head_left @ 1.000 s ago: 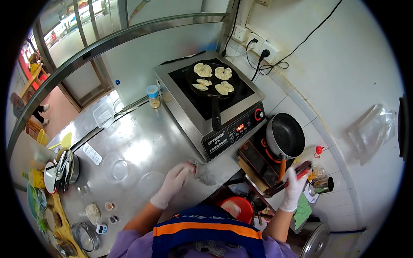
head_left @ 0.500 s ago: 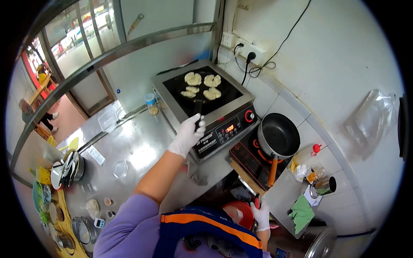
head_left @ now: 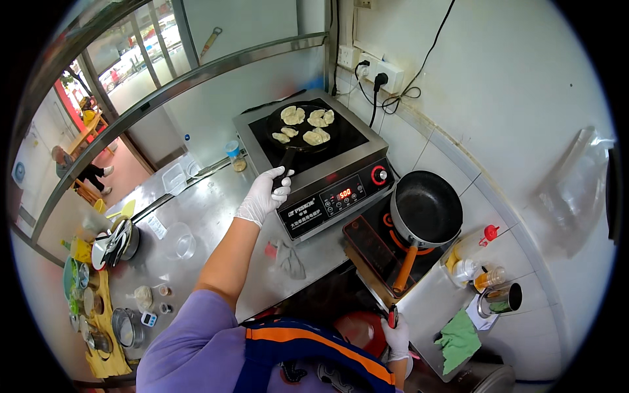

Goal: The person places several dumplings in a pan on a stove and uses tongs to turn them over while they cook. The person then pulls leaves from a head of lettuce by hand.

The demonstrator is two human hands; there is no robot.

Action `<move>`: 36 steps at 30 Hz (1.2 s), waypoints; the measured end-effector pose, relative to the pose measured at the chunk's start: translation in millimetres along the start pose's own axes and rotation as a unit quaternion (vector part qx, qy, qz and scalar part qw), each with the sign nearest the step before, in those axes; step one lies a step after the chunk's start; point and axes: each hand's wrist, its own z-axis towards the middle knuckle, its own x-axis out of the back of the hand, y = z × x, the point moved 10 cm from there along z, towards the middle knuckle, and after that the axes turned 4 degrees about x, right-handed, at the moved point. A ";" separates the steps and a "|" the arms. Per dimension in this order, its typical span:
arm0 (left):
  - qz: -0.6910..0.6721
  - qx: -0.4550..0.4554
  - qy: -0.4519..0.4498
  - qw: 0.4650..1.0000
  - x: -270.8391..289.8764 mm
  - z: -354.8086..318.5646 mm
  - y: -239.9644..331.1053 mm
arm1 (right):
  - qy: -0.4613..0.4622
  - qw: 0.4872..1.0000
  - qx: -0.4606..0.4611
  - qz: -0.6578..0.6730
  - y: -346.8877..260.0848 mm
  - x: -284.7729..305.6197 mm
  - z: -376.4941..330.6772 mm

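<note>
My left hand [head_left: 266,191], in a thin white glove, is closed round the handle of a black frying pan [head_left: 304,125]. The pan sits on the dark glass top of a steel induction cooker [head_left: 335,194]. Several pale, lumpy pieces of food [head_left: 316,136] lie spaced apart in it. Low on the right, my gloved right hand [head_left: 396,337] is shut round a slim metal utensil with a red and black handle [head_left: 392,317]; its working end cannot be made out. A deep black pan with an orange handle [head_left: 426,207] stands nearby on a second hob.
Seasoning bottles [head_left: 489,279], a metal cup [head_left: 501,299] and a green cloth [head_left: 460,340] occupy the right counter. A grey rag [head_left: 289,259] lies below the cooker. On the left are a utensil pot [head_left: 118,243], a clear tub [head_left: 179,242] and bowls. A red bucket [head_left: 360,331] stands below.
My left hand has shifted left, and the pan's handle now slants left. The food pieces look more broken up in outline. My right hand still holds the utensil, now less visible. The whole view has shifted slightly.
</note>
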 end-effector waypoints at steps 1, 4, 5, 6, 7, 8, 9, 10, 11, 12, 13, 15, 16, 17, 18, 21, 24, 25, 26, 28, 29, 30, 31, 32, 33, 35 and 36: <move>0.025 -0.007 -0.012 1.000 6.8 0.6 2.8 | -0.008 1.000 0.007 0.020 1.4 -5.6 1.8; 0.183 -0.169 0.195 0.949 20.6 -33.2 30.3 | -0.028 0.997 0.069 -0.007 15.6 -29.1 6.6; 0.244 -0.241 0.304 0.889 26.4 -61.9 44.8 | -0.039 0.994 0.099 -0.029 18.4 -37.9 6.6; 0.264 -0.328 0.307 0.854 29.2 -85.2 59.9 | -0.071 0.993 0.083 -0.042 24.5 -48.0 6.5; 0.243 -0.423 0.276 0.828 22.4 -113.3 71.3 | -0.094 0.993 0.060 -0.040 22.7 -54.1 5.4; 0.173 -0.465 0.184 0.848 17.4 -132.8 84.0 | -0.118 0.992 0.036 -0.039 19.1 -59.6 4.0; 0.104 -0.494 0.102 0.857 -25.3 -174.5 85.7 | -0.142 0.989 0.014 -0.040 16.5 -65.4 0.7; 0.091 -0.491 -0.067 0.864 -64.6 -208.4 87.1 | -0.145 0.987 0.037 -0.051 12.6 -71.3 -0.4; 0.095 -0.513 -0.169 0.836 -114.2 -252.0 80.1 | -0.146 0.987 0.042 -0.052 13.8 -76.2 0.4; 0.137 -0.537 -0.261 0.790 -150.9 -293.3 73.6 | -0.147 0.987 0.044 -0.054 15.1 -80.6 2.0; 0.123 -0.647 -0.212 0.722 -137.0 -342.9 69.7 | -0.150 0.986 0.048 -0.053 10.1 -84.0 1.1; 0.145 -0.526 -0.505 0.669 -165.8 -377.9 45.5 | -0.128 0.987 0.085 -0.053 4.8 -81.3 4.8; 0.153 -0.525 -0.520 0.657 -175.1 -393.7 35.9 | -0.136 0.990 0.035 -0.021 -19.1 -75.5 -2.8; 0.173 -0.537 -0.512 0.648 -188.8 -417.4 19.8 | -0.171 0.985 -0.005 0.007 -48.9 -72.7 -4.9; 0.184 -0.550 -0.514 0.632 -195.0 -444.7 8.4 | -0.157 0.987 0.021 -0.006 -52.9 -72.4 -8.9; 0.206 -0.459 -0.607 0.614 -196.8 -479.0 3.1 | -0.097 0.993 0.038 -0.054 -51.9 -62.0 -28.0; 0.200 -0.355 -0.663 0.628 -162.4 -501.0 18.0 | -0.062 0.996 0.019 -0.066 -43.9 -54.7 -70.9; 0.166 -0.442 -0.622 0.625 -143.2 -512.5 21.1 | -0.040 0.999 -0.020 0.015 -22.8 -54.5 -87.5; 0.138 -0.474 -0.605 0.625 -122.6 -520.4 27.8 | -0.013 0.999 -0.036 0.000 -7.0 -42.5 -109.1; 0.095 -0.488 -0.595 0.631 -95.3 -530.4 37.9 | 0.034 0.996 -0.008 -0.077 -39.8 -12.2 -143.5; 0.077 -0.446 -0.627 0.634 -88.6 -532.6 40.4 | 0.069 0.995 -0.026 -0.074 -41.1 9.6 -161.9; 0.059 -0.393 -0.662 0.636 -85.1 -528.9 42.7 | 0.100 0.992 -0.028 -0.077 -42.5 32.8 -180.2; 0.046 -0.314 -0.711 0.628 -84.9 -520.7 44.8 | 0.131 0.988 -0.029 -0.082 -46.8 59.5 -200.4; 0.022 -0.319 -0.722 0.613 -84.2 -523.5 45.7 | 0.182 0.976 0.009 -0.122 -83.5 90.4 -214.1; 0.002 -0.321 -0.736 0.596 -85.5 -528.3 44.8 | 0.234 0.959 0.048 -0.154 -112.2 116.2 -226.2; -0.053 -0.438 -0.694 0.569 -78.7 -545.7 34.8 | 0.332 0.932 0.037 -0.141 -90.3 200.0 -247.7; -0.075 -0.456 -0.682 0.566 -78.8 -548.4 30.7 | 0.388 0.913 0.036 -0.118 -86.3 231.7 -268.8</move>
